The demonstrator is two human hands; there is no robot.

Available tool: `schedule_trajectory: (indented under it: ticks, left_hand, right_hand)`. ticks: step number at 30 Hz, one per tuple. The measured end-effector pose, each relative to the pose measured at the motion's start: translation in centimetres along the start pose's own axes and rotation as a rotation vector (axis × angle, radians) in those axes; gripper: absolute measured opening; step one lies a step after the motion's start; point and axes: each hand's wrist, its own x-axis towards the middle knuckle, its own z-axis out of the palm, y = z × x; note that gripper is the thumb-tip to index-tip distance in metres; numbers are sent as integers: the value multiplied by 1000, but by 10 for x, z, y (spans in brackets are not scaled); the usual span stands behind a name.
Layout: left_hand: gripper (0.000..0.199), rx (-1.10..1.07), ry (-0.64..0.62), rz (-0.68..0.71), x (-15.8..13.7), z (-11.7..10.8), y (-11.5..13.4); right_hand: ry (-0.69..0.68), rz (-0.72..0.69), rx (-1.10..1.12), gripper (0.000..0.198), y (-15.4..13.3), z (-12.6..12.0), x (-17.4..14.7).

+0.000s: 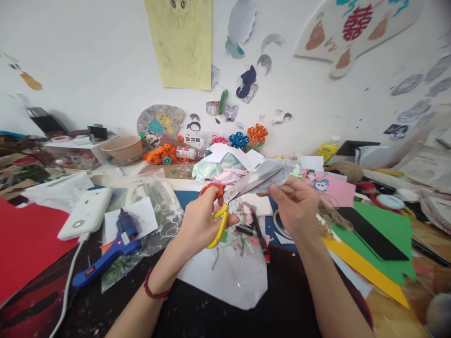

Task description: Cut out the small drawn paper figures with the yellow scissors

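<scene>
My left hand (204, 213) is closed round the handles of a pair of scissors (225, 211), one loop orange-red and one yellow. The blades point to the upper right and are spread a little apart. They lie along a small greyish piece of paper (283, 172), which my right hand (296, 202) pinches between thumb and fingers. Exactly where the blades meet the paper is hard to make out. Below both hands, a white sheet (229, 277) bears several paper scraps, and a dark pen with a red end (260, 234) lies beside them.
At left are a blue glue gun (116, 251), a white power bank (85, 213) with a cable, and red paper (28, 244). Green paper (384, 234) and a black phone-like slab (372, 233) lie at right. Flowers (257, 135) and fabric stand against the wall.
</scene>
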Motion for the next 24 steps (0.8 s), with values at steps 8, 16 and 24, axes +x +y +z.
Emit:
schedule_trajectory:
  ticks: [8,16,24]
  left_hand:
    - [24,-9,3,7,1,2,-2]
    - [23,-38,1,-16,1,4,0]
    - [22,-64,6,-46,-1,3,5]
  right_hand:
    - [-19,-18,-94,9,1,1,-2]
    - [-51,4,-114,15,1,0,-3]
    - [-46,15,-108,15,4,1,-3]
